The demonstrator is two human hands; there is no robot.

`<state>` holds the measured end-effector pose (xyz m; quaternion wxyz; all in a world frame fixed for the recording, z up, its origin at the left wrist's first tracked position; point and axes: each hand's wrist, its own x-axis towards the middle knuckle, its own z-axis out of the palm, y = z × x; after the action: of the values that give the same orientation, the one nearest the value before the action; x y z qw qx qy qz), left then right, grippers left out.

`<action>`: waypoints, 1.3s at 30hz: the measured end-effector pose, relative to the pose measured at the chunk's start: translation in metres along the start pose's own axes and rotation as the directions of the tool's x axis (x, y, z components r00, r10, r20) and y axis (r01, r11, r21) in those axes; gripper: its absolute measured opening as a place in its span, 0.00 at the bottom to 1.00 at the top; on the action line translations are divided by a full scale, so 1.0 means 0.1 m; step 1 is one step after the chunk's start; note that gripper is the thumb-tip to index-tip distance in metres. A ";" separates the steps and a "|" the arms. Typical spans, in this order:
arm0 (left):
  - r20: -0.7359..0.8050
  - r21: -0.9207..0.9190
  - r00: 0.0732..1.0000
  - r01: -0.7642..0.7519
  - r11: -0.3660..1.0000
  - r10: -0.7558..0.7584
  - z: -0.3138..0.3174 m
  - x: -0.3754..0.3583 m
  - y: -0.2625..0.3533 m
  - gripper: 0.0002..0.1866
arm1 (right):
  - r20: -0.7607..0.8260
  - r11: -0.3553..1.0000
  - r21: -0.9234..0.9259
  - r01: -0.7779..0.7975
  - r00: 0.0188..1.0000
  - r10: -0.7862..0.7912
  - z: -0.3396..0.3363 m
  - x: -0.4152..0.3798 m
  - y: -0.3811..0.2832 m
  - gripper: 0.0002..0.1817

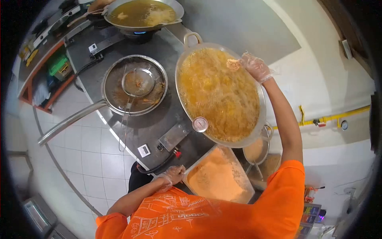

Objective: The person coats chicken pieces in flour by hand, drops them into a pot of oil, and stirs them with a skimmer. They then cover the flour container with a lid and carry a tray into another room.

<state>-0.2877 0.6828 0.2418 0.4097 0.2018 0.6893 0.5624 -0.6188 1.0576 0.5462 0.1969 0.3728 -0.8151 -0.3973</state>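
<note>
My right hand (pixel 256 67), in a clear plastic glove, pinches a flour-coated piece of food, perhaps chicken (pixel 233 65), over the far right side of a large wok (pixel 181 85). Bubbling golden oil (pixel 219 95) fills the wok, and a round dial thermometer (pixel 200 124) sits at its near left rim. Also gloved, my left hand (pixel 172 175) is closed beside the left corner of a rectangular tray (pixel 246 197). Whether it grips the tray's rim I cannot make out. Orange-tinted flour (pixel 217 175) lies in the tray.
Left of the wok, a long-handled pan (pixel 104 85) holds a small strainer (pixel 138 82). Another wok of oil (pixel 139 28) stands over a blue flame at the back. A white timer (pixel 144 150) lies on the dark counter. A yellow gas pipe (pixel 338 118) runs along the right wall.
</note>
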 end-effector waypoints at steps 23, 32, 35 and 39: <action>0.025 0.111 0.999 0.024 0.994 -0.027 0.03 0.00 -0.12 0.08 | 0.190 0.680 0.367 -0.635 0.767 0.613 -0.99 -1.11 -0.30 0.13; 0.067 -0.247 0.981 0.193 0.950 -0.182 0.08 -0.01 -0.01 0.04 | 0.919 -0.106 0.393 -0.913 0.390 0.053 -2.29 -2.29 -3.37 0.30; 0.067 -0.270 0.972 0.234 0.934 -0.224 0.08 -0.03 0.11 0.04 | 0.971 -0.046 0.229 -0.972 0.225 0.077 -1.93 -2.69 -4.86 0.42; -0.012 -0.227 0.965 0.254 0.940 -0.263 0.13 -0.06 0.23 0.04 | 0.980 0.043 -0.033 -0.999 -0.024 0.197 -1.81 -2.33 -5.82 0.41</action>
<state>-0.2781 0.6934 0.2648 0.4854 0.0504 0.6506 0.5818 -0.0940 0.9085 0.1875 -0.2162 -0.3374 -0.9140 0.0639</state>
